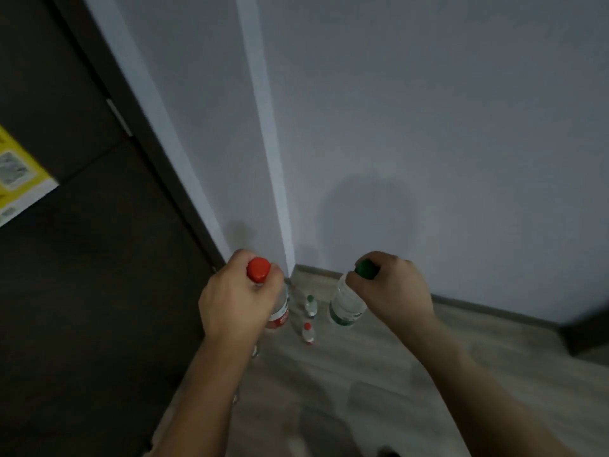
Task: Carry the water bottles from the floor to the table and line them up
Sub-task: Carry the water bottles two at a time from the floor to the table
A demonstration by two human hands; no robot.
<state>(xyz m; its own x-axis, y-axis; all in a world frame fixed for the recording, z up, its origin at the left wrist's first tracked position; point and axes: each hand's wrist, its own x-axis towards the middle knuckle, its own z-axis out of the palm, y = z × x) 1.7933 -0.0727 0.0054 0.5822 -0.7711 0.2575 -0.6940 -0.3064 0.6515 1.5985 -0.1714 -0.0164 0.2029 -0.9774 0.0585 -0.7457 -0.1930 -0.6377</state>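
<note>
My left hand (235, 300) grips the neck of a clear water bottle with a red cap (259, 269) and a red label, lifted off the floor. My right hand (393, 290) grips the neck of a clear bottle with a green cap (365, 269) and a green label, also held in the air. Far below, between the two held bottles, a green-capped bottle (310, 305) and a red-capped bottle (308, 333) stand upright on the floor. Part of another bottle (254, 351) shows under my left wrist. The table is out of view.
A pale wall with a protruding corner (280, 192) stands straight ahead. A dark door or cabinet (82, 258) fills the left, with a yellow and white poster (16, 179) at the left edge. Light wood floor (395, 374) runs below, with a dark skirting board (494, 311) along the wall.
</note>
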